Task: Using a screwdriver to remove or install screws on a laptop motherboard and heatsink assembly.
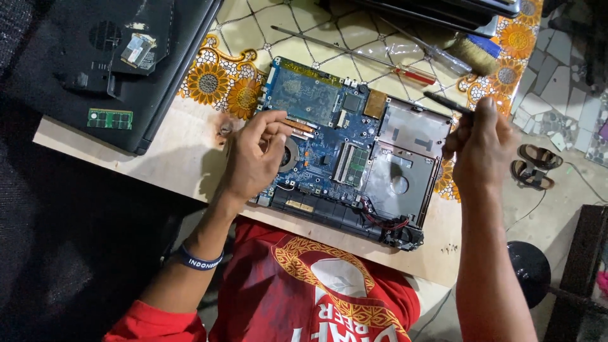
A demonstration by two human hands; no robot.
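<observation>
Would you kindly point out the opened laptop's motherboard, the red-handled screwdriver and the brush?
motherboard (pixel 320 149), head view, on the bare blue board near its middle.
red-handled screwdriver (pixel 415 76), head view, on the red handle.
brush (pixel 472 56), head view, on the bristles.

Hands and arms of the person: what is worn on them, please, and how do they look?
Both hands, the left hand and the right hand, are bare, without gloves or rings that can be seen. The left wrist carries a dark blue wristband with white lettering. Both forearms are uncovered; a red short sleeve shows at the left upper arm.
</observation>
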